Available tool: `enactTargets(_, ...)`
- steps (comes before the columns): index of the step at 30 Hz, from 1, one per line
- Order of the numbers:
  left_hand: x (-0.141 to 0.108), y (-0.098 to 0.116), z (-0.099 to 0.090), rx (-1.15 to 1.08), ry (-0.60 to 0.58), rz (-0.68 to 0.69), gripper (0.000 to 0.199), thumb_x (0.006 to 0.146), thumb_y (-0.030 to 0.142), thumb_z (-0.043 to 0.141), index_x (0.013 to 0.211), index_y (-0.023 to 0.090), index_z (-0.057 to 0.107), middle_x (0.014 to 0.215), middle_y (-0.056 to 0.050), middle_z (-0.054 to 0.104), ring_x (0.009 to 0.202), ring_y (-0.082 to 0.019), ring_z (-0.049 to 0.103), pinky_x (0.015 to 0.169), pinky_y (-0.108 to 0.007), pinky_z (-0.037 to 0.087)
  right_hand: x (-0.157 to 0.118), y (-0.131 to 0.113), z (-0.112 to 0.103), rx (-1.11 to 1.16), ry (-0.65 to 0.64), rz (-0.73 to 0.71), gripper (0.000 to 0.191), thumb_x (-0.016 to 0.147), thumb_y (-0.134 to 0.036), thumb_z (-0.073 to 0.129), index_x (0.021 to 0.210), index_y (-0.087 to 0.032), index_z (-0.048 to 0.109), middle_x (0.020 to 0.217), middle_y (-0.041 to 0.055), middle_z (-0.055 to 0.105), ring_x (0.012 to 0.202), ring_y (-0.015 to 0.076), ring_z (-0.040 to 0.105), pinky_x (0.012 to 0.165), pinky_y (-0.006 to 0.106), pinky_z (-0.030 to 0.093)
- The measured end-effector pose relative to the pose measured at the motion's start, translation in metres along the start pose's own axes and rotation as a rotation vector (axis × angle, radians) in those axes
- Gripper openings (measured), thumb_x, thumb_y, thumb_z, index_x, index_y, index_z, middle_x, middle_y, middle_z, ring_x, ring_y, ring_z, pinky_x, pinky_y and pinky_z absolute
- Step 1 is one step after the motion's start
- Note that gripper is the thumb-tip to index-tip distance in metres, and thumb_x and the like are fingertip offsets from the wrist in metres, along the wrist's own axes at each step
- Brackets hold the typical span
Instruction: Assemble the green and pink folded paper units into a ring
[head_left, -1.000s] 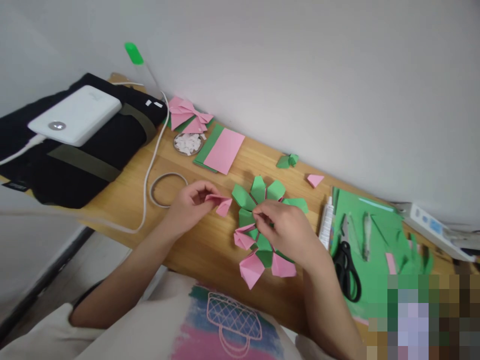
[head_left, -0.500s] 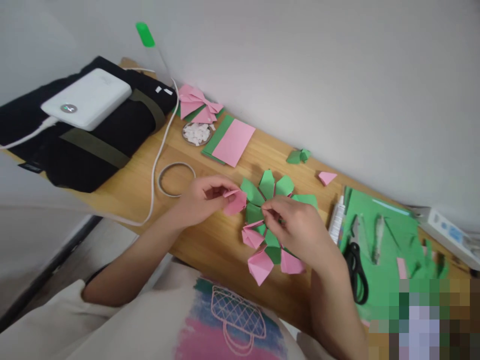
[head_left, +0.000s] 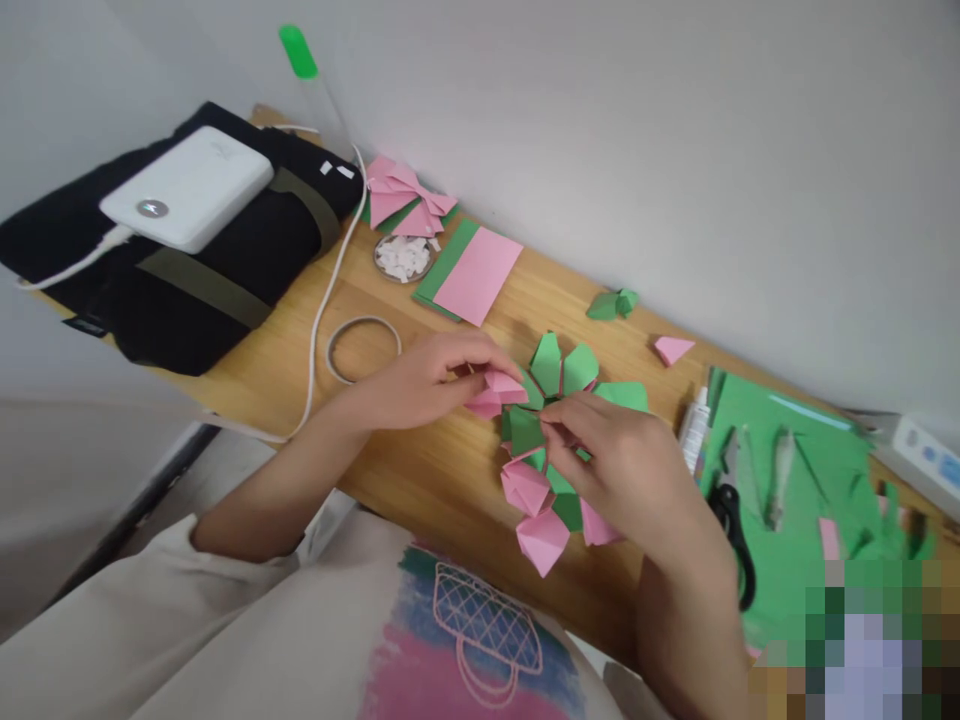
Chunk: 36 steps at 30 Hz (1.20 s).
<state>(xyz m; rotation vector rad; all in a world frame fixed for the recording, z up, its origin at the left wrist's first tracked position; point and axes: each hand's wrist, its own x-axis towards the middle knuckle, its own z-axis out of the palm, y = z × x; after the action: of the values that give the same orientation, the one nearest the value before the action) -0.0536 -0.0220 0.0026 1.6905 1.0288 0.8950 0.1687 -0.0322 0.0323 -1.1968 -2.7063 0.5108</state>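
My left hand [head_left: 442, 380] pinches a folded pink paper petal [head_left: 496, 392] at the left side of a green and pink paper flower [head_left: 551, 362]. That petal lies against the flower's green leaves. Over the flower's middle, my right hand [head_left: 619, 440] has its thumb and forefinger closed on a green paper leaf [head_left: 527, 428] near the centre. Several pink petals [head_left: 543, 542] stick out along the flower's near side. My right hand covers part of the flower's right half.
Beyond lie stacked paper sheets [head_left: 480, 275], a dish of white bits [head_left: 403, 258] and folded pink pieces [head_left: 405, 195]. A tape ring [head_left: 328, 350] rests left. Glue [head_left: 696, 430] and scissors [head_left: 735, 530] lie right, by a green mat [head_left: 795, 580]. A power bank [head_left: 191, 190] sits on a black bag [head_left: 172, 320].
My left hand has moved right and slightly up with the pink petal, its fingers now lying over the top of it. My right hand keeps its pinch near the flower's centre. The view has shifted slightly.
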Motion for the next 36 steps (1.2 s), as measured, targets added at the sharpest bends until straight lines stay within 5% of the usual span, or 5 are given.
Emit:
enactTargets(6, 0.004, 0.000, 0.002, 0.077, -0.017, 0.061, 0.033, 0.080, 0.009, 0.045, 0.095, 0.018, 0.073, 0.084, 0.000, 0.071, 0.075, -0.013, 0.061, 0.066, -0.021, 0.045, -0.001, 0.000, 0.000, -0.026, 0.019, -0.020, 0.023, 0.093, -0.017, 0.043, 0.084, -0.015, 0.064, 0.076, 0.0039, 0.067, 0.064, 0.0165, 0.065, 0.054, 0.026, 0.037)
enactTargets(19, 0.004, -0.019, 0.009, -0.199, 0.041, -0.149, 0.015, 0.078, 0.021, 0.061, 0.084, 0.021, 0.074, 0.086, -0.003, 0.072, 0.081, -0.019, 0.065, 0.070, -0.027, 0.051, 0.000, -0.001, -0.001, -0.019, 0.013, -0.020, 0.024, 0.092, -0.017, 0.041, 0.082, -0.017, 0.063, 0.077, 0.0040, 0.068, 0.065, 0.0158, 0.063, 0.055, 0.027, 0.036)
enactTargets(36, 0.003, -0.020, 0.006, -0.142, -0.012, -0.115, 0.024, 0.076, 0.014, 0.053, 0.084, 0.022, 0.074, 0.090, -0.003, 0.074, 0.086, -0.020, 0.068, 0.077, -0.031, 0.053, 0.000, 0.000, 0.003, 0.023, 0.010, -0.012, 0.019, 0.090, -0.016, 0.045, 0.083, -0.015, 0.062, 0.075, 0.0037, 0.066, 0.064, 0.0166, 0.064, 0.055, 0.027, 0.038)
